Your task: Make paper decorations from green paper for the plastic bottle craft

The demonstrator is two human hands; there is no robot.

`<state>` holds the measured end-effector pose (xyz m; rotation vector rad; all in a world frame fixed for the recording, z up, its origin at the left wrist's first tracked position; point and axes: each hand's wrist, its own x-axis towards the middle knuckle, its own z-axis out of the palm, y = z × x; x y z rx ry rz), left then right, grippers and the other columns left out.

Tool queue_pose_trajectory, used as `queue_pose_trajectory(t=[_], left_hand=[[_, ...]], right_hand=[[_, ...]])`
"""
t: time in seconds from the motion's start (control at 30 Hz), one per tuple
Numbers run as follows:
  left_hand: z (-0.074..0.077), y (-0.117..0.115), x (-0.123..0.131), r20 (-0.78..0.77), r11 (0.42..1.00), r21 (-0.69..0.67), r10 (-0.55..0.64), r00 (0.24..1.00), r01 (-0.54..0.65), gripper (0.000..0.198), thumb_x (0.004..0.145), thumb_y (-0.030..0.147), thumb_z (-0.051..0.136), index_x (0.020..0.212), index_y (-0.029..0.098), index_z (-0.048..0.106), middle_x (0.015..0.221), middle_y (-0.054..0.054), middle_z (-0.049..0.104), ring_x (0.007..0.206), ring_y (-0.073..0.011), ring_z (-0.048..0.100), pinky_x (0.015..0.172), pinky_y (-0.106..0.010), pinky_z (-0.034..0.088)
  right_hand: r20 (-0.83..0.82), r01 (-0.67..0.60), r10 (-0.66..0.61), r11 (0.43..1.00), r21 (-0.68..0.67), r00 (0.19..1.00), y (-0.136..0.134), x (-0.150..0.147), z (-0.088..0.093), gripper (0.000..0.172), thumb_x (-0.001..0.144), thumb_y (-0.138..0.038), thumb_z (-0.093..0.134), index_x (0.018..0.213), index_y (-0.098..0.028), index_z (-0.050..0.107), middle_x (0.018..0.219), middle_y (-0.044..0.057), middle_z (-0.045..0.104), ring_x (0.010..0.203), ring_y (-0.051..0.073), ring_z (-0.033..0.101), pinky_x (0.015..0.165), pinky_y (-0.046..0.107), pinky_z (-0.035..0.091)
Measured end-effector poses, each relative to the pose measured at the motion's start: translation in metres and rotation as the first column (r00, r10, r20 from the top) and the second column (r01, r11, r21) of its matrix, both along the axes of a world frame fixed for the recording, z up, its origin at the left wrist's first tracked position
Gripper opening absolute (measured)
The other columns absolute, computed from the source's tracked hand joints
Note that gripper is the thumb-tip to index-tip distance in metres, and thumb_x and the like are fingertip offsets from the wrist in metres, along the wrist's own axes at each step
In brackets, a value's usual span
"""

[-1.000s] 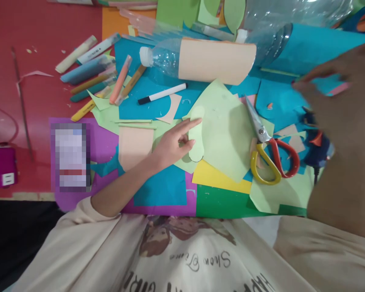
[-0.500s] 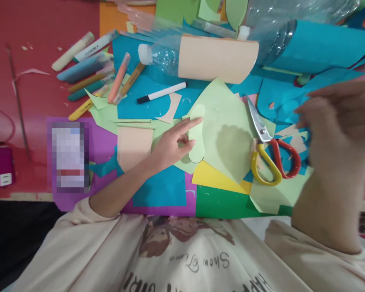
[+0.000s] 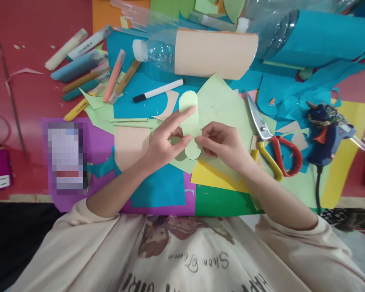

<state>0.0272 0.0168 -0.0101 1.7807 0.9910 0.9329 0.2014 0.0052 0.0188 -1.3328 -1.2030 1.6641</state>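
Observation:
A pale green rounded paper strip (image 3: 190,123) lies upright in the view over larger green paper (image 3: 225,101). My left hand (image 3: 170,138) grips the strip from its left side, index finger across its upper part and thumb near its middle. From the right, my right hand (image 3: 223,144) pinches the strip's right edge between thumb and curled fingers. Scissors (image 3: 263,132) with one yellow and one red handle lie just right of my right hand.
A glue gun (image 3: 327,138) lies at the right on yellow paper. Behind the hands are a bottle wrapped in peach paper (image 3: 214,52), a black-and-white marker (image 3: 159,90) and coloured markers (image 3: 79,67). A phone (image 3: 66,156) lies left.
My right hand has come in from the far right to the strip's right edge and closed on it. The glue gun is now uncovered. The strip's upper end has shifted slightly left and up.

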Motion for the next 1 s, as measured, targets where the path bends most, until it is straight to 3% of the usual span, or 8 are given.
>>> queue_pose_trajectory(t=[0.17,0.3,0.47,0.6,0.8,1.0], left_hand=[[-0.001,0.003,-0.002,-0.037,0.998,0.032,0.055,0.998,-0.054,0.052,0.090,0.045,0.052,0.138,0.031,0.039,0.134,-0.007,0.051,0.077,-0.0096,0.063,0.066,-0.022,0.057],[-0.005,0.005,-0.004,-0.100,0.993,0.099,0.079,0.992,-0.069,0.050,0.091,0.042,0.050,0.138,0.031,0.038,0.135,-0.007,0.049,0.074,-0.0079,0.061,0.065,-0.021,0.056],[-0.004,0.002,-0.002,-0.193,0.970,0.243,0.050,0.980,-0.002,0.045,0.096,0.038,0.040,0.140,0.030,0.035,0.133,-0.008,0.052,0.065,-0.0051,0.058,0.066,-0.021,0.056],[-0.003,-0.002,0.002,-0.248,0.945,0.321,0.023,0.968,0.060,0.047,0.097,0.033,0.035,0.143,0.031,0.028,0.139,-0.009,0.048,0.064,-0.0054,0.060,0.068,-0.022,0.056],[-0.007,-0.004,0.002,-0.264,0.950,0.303,0.008,0.965,0.075,0.053,0.098,0.035,0.036,0.147,0.031,0.017,0.145,-0.012,0.040,0.065,-0.0060,0.064,0.068,-0.022,0.056],[-0.007,-0.005,0.002,-0.256,0.967,0.252,0.018,0.967,0.049,0.053,0.097,0.040,0.036,0.146,0.032,0.019,0.146,-0.012,0.039,0.066,-0.0064,0.065,0.070,-0.023,0.058]], right_hand=[[0.045,0.113,-0.117,0.991,0.073,0.992,0.000,0.010,-0.006,0.020,0.076,-0.026,0.068,0.067,-0.019,0.052,0.054,-0.005,0.053,0.044,0.006,0.048,0.042,0.021,0.038],[0.021,0.264,-0.272,0.949,0.172,0.962,0.002,0.018,-0.007,0.015,0.071,-0.018,0.069,0.067,-0.021,0.055,0.059,-0.005,0.055,0.054,0.008,0.054,0.051,0.022,0.045],[-0.065,0.214,-0.209,0.973,0.082,0.976,0.001,0.017,-0.013,0.006,0.072,-0.019,0.068,0.076,-0.019,0.063,0.065,-0.002,0.059,0.057,0.008,0.054,0.051,0.021,0.042],[-0.097,0.244,-0.234,0.964,0.105,0.967,-0.002,0.010,-0.015,0.008,0.073,-0.018,0.067,0.075,-0.020,0.060,0.062,-0.004,0.056,0.053,0.007,0.049,0.048,0.021,0.037],[0.008,0.300,-0.314,0.916,0.267,0.949,-0.006,0.003,-0.012,0.011,0.078,-0.015,0.056,0.077,-0.020,0.066,0.072,-0.002,0.061,0.061,0.008,0.050,0.053,0.022,0.038],[0.017,0.265,-0.274,0.943,0.200,0.962,-0.007,0.002,-0.011,0.008,0.076,-0.016,0.057,0.078,-0.019,0.064,0.067,-0.003,0.059,0.056,0.008,0.049,0.049,0.022,0.037]])
